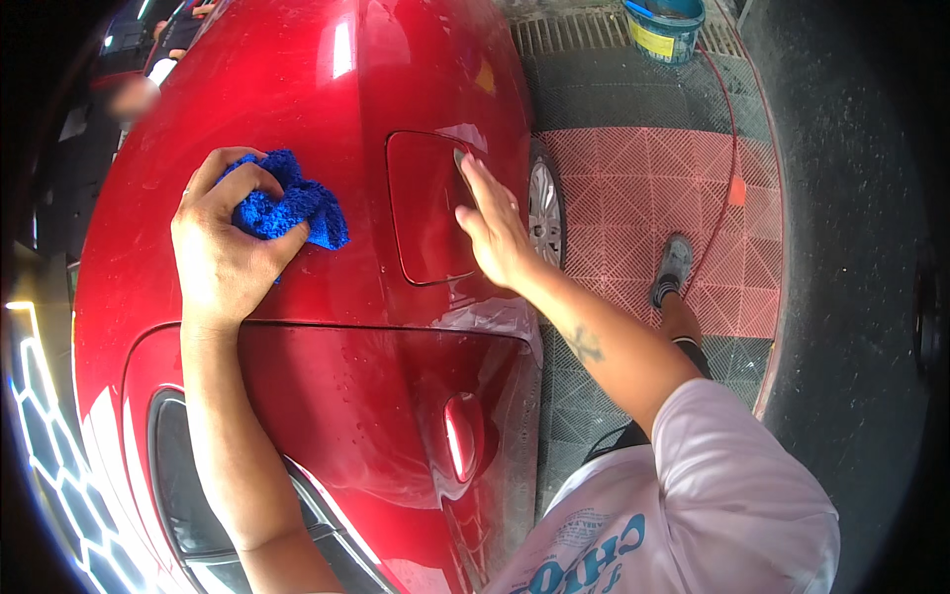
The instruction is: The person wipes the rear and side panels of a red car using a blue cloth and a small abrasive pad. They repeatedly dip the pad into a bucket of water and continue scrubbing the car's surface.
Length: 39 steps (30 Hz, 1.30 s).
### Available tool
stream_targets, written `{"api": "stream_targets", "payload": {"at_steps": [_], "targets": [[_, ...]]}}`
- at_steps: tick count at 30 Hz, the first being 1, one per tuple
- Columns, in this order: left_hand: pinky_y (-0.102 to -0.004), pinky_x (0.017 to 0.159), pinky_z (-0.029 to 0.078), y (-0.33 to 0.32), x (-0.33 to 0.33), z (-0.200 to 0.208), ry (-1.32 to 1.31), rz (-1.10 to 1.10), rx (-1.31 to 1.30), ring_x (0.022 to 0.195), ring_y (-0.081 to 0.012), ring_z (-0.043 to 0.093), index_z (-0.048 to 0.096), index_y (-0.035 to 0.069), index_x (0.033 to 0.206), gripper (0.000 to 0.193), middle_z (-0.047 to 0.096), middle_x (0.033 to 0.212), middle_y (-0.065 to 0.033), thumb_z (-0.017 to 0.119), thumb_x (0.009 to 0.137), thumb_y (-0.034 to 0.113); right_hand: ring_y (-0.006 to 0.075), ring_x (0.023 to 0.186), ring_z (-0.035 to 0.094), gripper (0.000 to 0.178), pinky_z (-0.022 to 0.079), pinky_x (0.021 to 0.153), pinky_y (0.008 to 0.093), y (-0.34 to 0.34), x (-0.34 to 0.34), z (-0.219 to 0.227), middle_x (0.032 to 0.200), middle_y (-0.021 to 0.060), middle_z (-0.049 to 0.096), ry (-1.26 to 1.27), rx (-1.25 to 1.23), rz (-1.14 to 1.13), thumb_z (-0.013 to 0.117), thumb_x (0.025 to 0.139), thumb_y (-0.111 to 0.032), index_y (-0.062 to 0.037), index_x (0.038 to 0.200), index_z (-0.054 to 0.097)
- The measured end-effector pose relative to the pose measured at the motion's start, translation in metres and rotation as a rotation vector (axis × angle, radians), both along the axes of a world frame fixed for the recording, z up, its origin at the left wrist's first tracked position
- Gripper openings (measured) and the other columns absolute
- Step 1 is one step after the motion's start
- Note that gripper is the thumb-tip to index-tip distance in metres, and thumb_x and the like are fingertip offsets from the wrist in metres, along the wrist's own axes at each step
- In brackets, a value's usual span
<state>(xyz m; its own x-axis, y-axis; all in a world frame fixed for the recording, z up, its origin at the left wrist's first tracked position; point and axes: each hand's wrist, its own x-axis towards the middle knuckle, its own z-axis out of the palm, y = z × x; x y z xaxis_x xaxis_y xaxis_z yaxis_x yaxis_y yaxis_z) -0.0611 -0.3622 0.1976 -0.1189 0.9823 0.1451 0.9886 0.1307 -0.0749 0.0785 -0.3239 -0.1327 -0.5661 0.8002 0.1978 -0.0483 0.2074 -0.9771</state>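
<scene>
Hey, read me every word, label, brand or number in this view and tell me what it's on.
White shirt: large blue lettering, tilted, running toward the lower edge; I won't copy its words.
Same shirt: smaller print, too small to read surely.
Teal bucket: yellow label, too small to read.
Red car and blue cloth in the left hand: no lettering I can make out.

The cloth (302, 213) at ten o'clock is blue, the car (297, 99) red, the floor (643, 168) at two red-and-grey lattice.
</scene>
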Motion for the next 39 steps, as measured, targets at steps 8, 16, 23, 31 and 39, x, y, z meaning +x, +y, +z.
{"api": "stream_targets", "payload": {"at_steps": [8,16,23,31,39], "targets": [[-0.0390,0.090,0.059,0.001,0.003,0.002,-0.003,0.023,-0.025,0.104,-0.0321,0.074,0.069,0.003,0.088,0.027,0.072,0.118,-0.0129,0.081,0.064,0.001,0.0370,0.168,0.019,0.078,0.017,0.133,0.0538,0.019,-0.011,0.015,0.177,0.0262,0.025,-0.033,0.072,0.010,0.055,0.106,-0.023,0.0058,0.170,0.022],[-0.0378,0.092,0.059,0.000,-0.001,-0.001,-0.013,0.008,-0.009,0.105,-0.0295,0.074,0.069,0.003,0.088,0.026,0.072,0.119,-0.0115,0.081,0.065,0.001,0.0336,0.168,0.020,0.074,0.016,0.134,0.0543,0.030,-0.022,0.063,0.178,0.0226,0.026,-0.025,0.300,0.091,0.055,0.108,-0.024,0.0026,0.170,0.025],[-0.0403,0.086,0.061,-0.001,0.000,0.001,0.005,-0.034,0.011,0.100,-0.0321,0.076,0.071,0.004,0.086,0.027,0.074,0.114,-0.0124,0.084,0.063,0.005,0.0343,0.167,0.023,0.063,0.020,0.132,0.0559,0.026,0.025,0.000,0.178,0.0198,0.028,-0.183,0.149,0.092,0.038,0.117,-0.035,-0.0016,0.170,0.030],[-0.0367,0.094,0.058,-0.001,-0.001,0.000,-0.023,0.011,-0.015,0.107,-0.0298,0.074,0.068,0.002,0.090,0.027,0.071,0.121,-0.0128,0.080,0.067,0.002,0.0351,0.168,0.020,0.064,0.018,0.131,0.0577,-0.063,0.038,0.000,0.181,0.0184,0.021,-0.171,0.112,0.068,0.038,0.117,-0.031,-0.0043,0.173,0.024],[-0.0400,0.086,0.060,0.001,0.002,0.001,0.004,-0.008,0.014,0.099,-0.0319,0.075,0.070,0.004,0.086,0.026,0.074,0.113,-0.0116,0.083,0.064,0.006,0.0356,0.169,0.015,0.075,0.013,0.133,0.0574,-0.112,0.069,0.007,0.181,0.0203,0.019,-0.159,0.043,0.172,0.052,0.109,-0.023,-0.0012,0.173,0.019]]}}
